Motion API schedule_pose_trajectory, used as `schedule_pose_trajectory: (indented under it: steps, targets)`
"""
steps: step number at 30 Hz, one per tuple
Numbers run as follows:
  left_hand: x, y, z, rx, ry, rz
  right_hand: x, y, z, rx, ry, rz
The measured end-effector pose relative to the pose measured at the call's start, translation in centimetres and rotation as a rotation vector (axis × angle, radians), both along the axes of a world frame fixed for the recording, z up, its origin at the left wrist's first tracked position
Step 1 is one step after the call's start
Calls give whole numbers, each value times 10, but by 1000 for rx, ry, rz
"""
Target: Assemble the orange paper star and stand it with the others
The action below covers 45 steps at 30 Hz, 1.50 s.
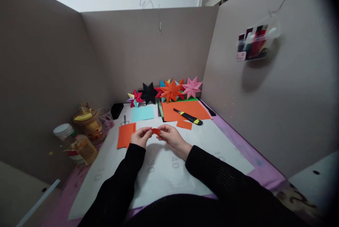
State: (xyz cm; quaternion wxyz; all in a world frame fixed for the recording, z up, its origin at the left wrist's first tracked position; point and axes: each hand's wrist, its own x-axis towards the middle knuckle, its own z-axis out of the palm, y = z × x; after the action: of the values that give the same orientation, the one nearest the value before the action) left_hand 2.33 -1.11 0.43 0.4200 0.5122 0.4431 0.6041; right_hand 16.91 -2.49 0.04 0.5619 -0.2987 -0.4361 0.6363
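My left hand [140,136] and my right hand [171,136] meet over the white mat [164,170], both pinching a small folded orange paper piece [156,131] between their fingertips. A stack of orange paper squares [126,135] lies just left of my left hand. A small orange scrap [184,125] rests just beyond my right hand. Both sleeves are black.
Finished paper stars [171,91] line the back wall. A large orange sheet [185,110] with a black-and-yellow utility knife [188,116] lies behind, a light blue sheet [143,113] and small scissors [125,120] nearby. Jars and a bottle [79,145] stand at the left. Cardboard walls enclose the desk.
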Motion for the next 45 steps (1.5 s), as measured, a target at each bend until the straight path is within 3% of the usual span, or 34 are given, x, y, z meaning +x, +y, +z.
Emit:
schedule_pose_trajectory:
  steps: [4,15,25,45]
  targets:
    - [0,-1,0,15,50,3,1,2,-2,26,-93,20]
    - [-2,-4,2,53,146,-59,5,-4,7,258,-367,-114]
    - [0,-6,2,104,126,-74,7,-4,6,339,-399,-148]
    - [3,-8,5,23,124,-159,8,-8,12,415,-507,-235]
